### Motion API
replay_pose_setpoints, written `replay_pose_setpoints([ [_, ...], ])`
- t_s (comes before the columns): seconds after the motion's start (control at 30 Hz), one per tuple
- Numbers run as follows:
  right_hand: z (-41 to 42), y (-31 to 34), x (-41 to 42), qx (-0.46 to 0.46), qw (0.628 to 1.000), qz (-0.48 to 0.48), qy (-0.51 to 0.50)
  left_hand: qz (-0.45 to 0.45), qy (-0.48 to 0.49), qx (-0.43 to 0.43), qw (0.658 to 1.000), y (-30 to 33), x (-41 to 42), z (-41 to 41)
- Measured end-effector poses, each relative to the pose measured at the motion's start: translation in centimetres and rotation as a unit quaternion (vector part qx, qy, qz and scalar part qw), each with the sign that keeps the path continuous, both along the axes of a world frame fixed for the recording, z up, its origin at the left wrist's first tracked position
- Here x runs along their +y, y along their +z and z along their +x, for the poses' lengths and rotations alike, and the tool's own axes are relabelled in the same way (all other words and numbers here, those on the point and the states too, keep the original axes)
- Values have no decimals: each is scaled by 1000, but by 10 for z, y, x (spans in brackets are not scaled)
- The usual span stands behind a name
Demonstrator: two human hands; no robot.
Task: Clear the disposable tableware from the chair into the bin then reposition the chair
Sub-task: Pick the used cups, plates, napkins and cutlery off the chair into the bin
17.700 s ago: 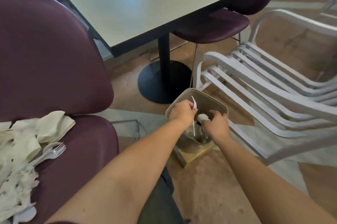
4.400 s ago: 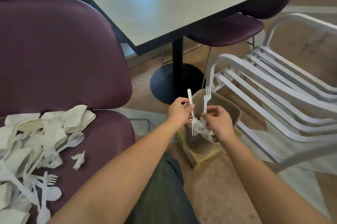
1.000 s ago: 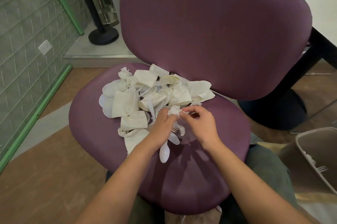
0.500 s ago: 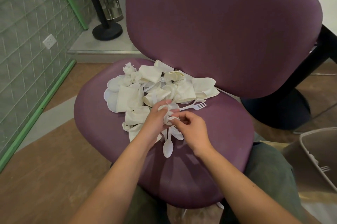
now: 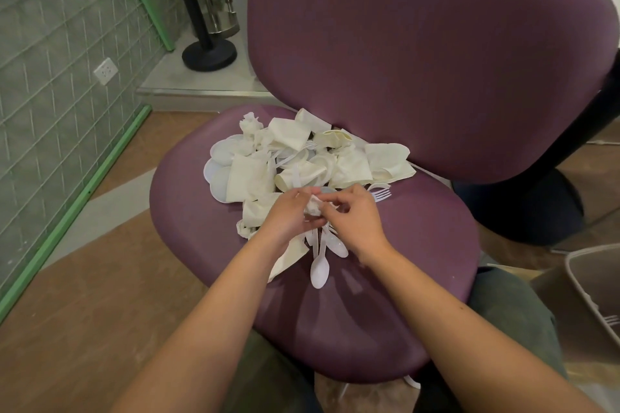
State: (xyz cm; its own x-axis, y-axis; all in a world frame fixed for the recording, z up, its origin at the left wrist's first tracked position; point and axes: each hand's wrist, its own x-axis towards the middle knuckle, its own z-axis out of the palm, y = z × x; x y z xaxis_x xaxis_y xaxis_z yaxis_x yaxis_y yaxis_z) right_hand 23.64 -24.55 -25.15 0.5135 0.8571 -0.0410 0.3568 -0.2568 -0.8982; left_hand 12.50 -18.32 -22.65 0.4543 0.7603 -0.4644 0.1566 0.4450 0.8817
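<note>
Your two hands meet over the middle of the purple chair (image 5: 385, 278) seat, at the centre of the frame. Your left hand (image 5: 288, 214) curls round a small crumpled white scrap (image 5: 313, 207) and a bundle of white plastic spoons (image 5: 320, 265) whose bowls hang down below your palm; at least two bowls show, and the exact count in the bundle cannot be told. Your right hand (image 5: 355, 218) has its fingers bent, the fingertips pinching at that same scrap just beside the left hand.

Behind your hands, toward the chair back, lies one heap of disposable tableware (image 5: 295, 164): crushed paper cups, flat round lids at its left edge and more cutlery, too tangled to count. Two white forks (image 5: 380, 192) stick out of the heap just right of your right hand, tines pointing right.

One bin (image 5: 583, 288) stands at the lower right edge of the frame, well apart from the heap, with one fork (image 5: 610, 319) visible inside. One wall socket (image 5: 105, 70) sits on the tiled wall at the upper left.
</note>
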Motion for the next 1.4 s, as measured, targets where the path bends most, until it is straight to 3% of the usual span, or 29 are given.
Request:
replay_pose_setpoints([
  [0.13,25,7,20,-109,993,-14,-41,25,25,21,999,9,15,14],
  [0.3,56,3,51,-349,927,-134,-24,42,-9,86,995,13,29,21],
  [0.47,60,-16,63,-425,878,-217,36,41,-6,69,997,5,31,26],
  [0.63,61,-23,61,-403,901,-160,9,45,3,52,998,2,33,25],
  [0.77,55,-14,42,-235,971,-26,-38,13,26,7,1000,-2,31,29],
  [0.9,42,0,10,-74,994,69,-34,-16,21,-17,1000,1,22,39],
  [1.07,31,3,-17,-61,996,58,-40,-66,-8,-74,995,8,5,54],
  [1.2,33,12,-36,30,987,96,-127,-68,-71,-100,990,15,-14,69],
  [1.3,38,15,-55,-30,985,107,-132,-66,-91,-100,989,15,-28,85],
  [1.4,48,19,-77,-68,983,114,-125,-126,-85,-130,980,18,-45,109],
])
